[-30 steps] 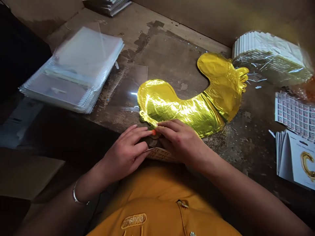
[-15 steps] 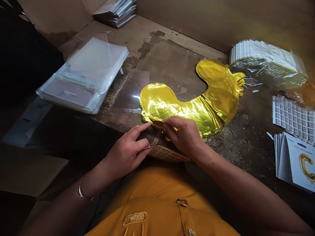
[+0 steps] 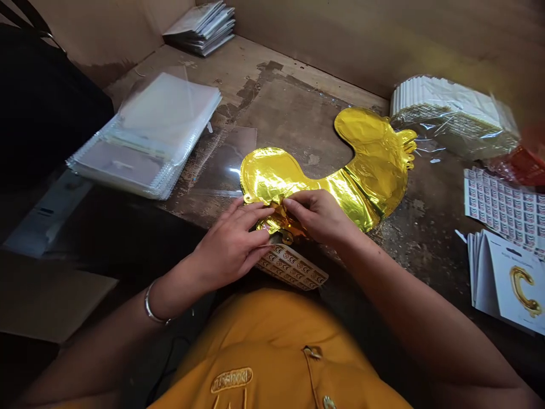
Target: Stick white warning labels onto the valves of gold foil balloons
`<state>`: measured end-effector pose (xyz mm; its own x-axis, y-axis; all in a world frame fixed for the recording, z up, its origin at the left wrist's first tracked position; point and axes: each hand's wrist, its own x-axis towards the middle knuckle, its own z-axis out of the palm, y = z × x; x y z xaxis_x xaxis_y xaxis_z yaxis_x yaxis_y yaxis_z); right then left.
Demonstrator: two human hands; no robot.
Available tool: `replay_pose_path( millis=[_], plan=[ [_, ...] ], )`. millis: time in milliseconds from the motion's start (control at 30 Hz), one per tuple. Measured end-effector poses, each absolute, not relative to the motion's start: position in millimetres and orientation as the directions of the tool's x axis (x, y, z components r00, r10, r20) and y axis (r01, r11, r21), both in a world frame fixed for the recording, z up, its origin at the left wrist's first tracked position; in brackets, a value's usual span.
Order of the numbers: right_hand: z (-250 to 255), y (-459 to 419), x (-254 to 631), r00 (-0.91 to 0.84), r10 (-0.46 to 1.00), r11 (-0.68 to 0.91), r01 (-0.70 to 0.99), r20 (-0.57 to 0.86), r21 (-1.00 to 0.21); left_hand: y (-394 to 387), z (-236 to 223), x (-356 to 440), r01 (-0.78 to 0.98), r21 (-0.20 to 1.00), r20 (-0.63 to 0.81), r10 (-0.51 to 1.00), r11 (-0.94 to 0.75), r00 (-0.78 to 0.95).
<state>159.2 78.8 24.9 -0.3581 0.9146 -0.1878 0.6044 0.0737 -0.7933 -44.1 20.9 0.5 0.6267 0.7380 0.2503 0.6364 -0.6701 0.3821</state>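
A flat gold foil balloon (image 3: 370, 170), curved like a letter C, lies near the table's front edge. My right hand (image 3: 321, 216) is closed, pinching the folded lower edge of the balloon between thumb and fingers. Close beside it, my left hand (image 3: 234, 238) reaches its fingertips to the same crumpled edge. Between its thumb and fingers the left hand holds the corner of a sticker sheet (image 3: 293, 267) printed with CE marks, which hangs below the table edge. The fingertips partly hide the balloon's folded part.
Clear plastic sleeves (image 3: 149, 130) are stacked at left, with a single sleeve (image 3: 230, 153) beside the balloon. At right are a bagged white bundle (image 3: 455, 113), a label sheet (image 3: 506, 204) and folded balloon cards (image 3: 506, 278). More packets (image 3: 202, 28) sit in the back corner.
My left hand has moved right and up onto the balloon's lower edge. That edge is now folded up between both hands, and more of the sticker sheet shows.
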Motion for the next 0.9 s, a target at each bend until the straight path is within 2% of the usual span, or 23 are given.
replay_pose_path(
  millis=[133,300,367,500,567,733,833,900],
  plan=[
    [20,86,160,-0.329,0.913,-0.017,0.558,-0.24,-0.829,22,-5,-44,0.597,0.385,0.257,0.703,-0.704,0.663],
    [20,79,160,-0.425,0.886,0.063,0.509,-0.186,-0.859,34,1,-40,0.504,0.423,0.235,0.628,-0.753,0.742],
    [22,73,159,-0.421,0.897,0.139,0.563,-0.138,-0.815,39,4,-39,0.473,0.45,0.247,0.615,-0.757,0.749],
    [28,66,158,-0.422,0.904,0.326,0.783,-0.067,-0.529,41,3,-39,0.468,0.483,0.241,0.626,-0.74,0.742],
    [32,68,160,-0.408,0.911,0.341,0.828,-0.062,-0.445,40,1,-39,0.465,0.493,0.238,0.628,-0.735,0.741],
    [38,75,174,-0.165,0.986,0.157,0.869,0.024,-0.469,37,-2,-39,0.504,0.477,0.217,0.652,-0.72,0.727],
    [36,61,177,-0.277,0.959,0.275,0.865,0.057,-0.42,38,0,-39,0.499,0.496,0.205,0.655,-0.71,0.728],
    [32,51,178,-0.366,0.929,0.348,0.81,0.057,-0.471,38,0,-39,0.5,0.509,0.196,0.66,-0.701,0.725]
  ],
)
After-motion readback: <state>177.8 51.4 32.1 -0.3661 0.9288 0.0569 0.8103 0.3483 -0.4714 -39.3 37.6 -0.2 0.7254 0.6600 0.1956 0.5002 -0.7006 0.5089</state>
